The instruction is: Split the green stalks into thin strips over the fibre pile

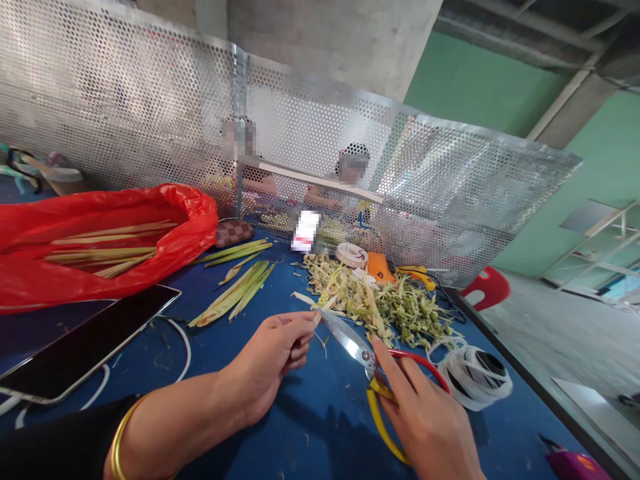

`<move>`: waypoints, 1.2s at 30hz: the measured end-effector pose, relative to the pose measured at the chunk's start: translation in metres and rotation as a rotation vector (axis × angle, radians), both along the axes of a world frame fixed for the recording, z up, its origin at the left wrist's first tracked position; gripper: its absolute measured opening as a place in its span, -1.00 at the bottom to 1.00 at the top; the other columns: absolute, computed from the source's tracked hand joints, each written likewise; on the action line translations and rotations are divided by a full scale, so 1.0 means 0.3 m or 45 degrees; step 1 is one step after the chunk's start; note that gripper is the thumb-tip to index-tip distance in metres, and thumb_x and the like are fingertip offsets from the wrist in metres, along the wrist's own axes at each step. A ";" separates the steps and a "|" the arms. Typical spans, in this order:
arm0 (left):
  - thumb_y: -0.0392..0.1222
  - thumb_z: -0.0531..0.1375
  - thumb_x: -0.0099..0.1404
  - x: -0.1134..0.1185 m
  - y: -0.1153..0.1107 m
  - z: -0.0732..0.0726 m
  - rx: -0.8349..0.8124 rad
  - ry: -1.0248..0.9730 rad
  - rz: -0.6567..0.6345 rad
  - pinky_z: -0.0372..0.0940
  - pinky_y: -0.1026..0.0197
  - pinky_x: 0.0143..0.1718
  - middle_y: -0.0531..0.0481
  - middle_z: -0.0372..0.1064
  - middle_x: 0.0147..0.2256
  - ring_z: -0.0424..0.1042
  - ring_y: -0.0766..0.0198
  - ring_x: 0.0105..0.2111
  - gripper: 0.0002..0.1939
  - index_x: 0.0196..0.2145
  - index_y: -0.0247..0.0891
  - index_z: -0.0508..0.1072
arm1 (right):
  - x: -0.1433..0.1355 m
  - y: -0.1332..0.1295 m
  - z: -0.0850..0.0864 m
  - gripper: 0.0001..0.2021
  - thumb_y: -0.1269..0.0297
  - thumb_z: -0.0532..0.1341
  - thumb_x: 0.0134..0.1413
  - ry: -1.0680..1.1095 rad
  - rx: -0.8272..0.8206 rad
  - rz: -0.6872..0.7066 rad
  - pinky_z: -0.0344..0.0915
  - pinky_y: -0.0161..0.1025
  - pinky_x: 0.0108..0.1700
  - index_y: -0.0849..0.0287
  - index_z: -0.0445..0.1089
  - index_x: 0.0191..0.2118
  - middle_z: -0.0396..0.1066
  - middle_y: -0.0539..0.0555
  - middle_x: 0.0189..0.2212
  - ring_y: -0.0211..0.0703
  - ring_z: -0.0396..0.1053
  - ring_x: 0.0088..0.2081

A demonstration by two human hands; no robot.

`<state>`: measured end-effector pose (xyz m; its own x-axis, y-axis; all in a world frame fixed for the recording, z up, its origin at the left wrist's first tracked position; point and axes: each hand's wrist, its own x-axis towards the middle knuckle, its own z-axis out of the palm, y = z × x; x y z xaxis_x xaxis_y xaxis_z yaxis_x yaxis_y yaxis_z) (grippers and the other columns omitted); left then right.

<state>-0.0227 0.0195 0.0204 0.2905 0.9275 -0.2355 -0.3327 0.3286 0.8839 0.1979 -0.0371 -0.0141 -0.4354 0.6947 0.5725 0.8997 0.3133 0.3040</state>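
My left hand [281, 353] is closed, thumb and forefinger pinching a small pale piece of plant stalk [317, 317]. In my right hand [425, 410] is a pair of scissors [353, 343] with red and yellow handles. The blade tips meet the stalk piece right at my left fingertips, and the blades look nearly together. Behind them lies a heap of cut green and yellowish plant scraps [375, 300]. Left of the heap, several long green-yellow stalks [235, 293] rest on the blue table [320, 427].
A red plastic bag [190, 207] holding more stalks lies left, with a tablet [95, 343] before it. A lit phone [306, 231] stands by the perforated metal screen [320, 127]; two people sit behind. White string roll [475, 373], tape roll [351, 255] and orange packet [380, 268] sit right.
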 end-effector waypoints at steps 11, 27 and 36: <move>-0.28 0.16 0.08 -0.015 0.019 0.018 -0.049 -0.025 0.016 -0.22 0.31 -0.63 0.23 -0.13 -0.64 -0.21 0.46 -0.64 -0.83 -0.32 -0.34 0.43 | 0.006 0.019 -0.009 -0.50 0.45 0.01 0.05 0.337 -0.220 0.072 0.32 -0.35 -0.58 0.14 0.21 0.16 0.47 0.16 -0.27 -0.17 0.44 -0.51; -0.28 0.13 0.05 -0.079 0.079 0.070 0.170 0.375 -0.262 -0.30 0.27 -0.61 0.26 -0.17 -0.69 -0.26 0.45 -0.66 -0.78 -0.34 -0.35 0.51 | -0.062 -0.008 0.020 -0.69 0.35 0.25 -0.15 0.188 -0.833 0.177 0.35 -0.33 -0.44 0.12 0.44 -0.17 0.44 0.05 -0.39 -0.14 0.46 -0.43; -0.20 0.17 0.00 -0.046 0.051 0.123 0.275 0.675 -0.351 -0.25 0.29 -0.62 0.20 -0.03 -0.74 -0.18 0.42 -0.68 -0.80 -0.44 -0.27 0.58 | -0.032 0.002 0.187 -0.79 0.20 0.14 0.15 0.938 -0.103 0.156 0.34 -0.19 -0.22 0.12 0.38 -0.12 0.45 0.11 -0.24 -0.10 0.41 -0.22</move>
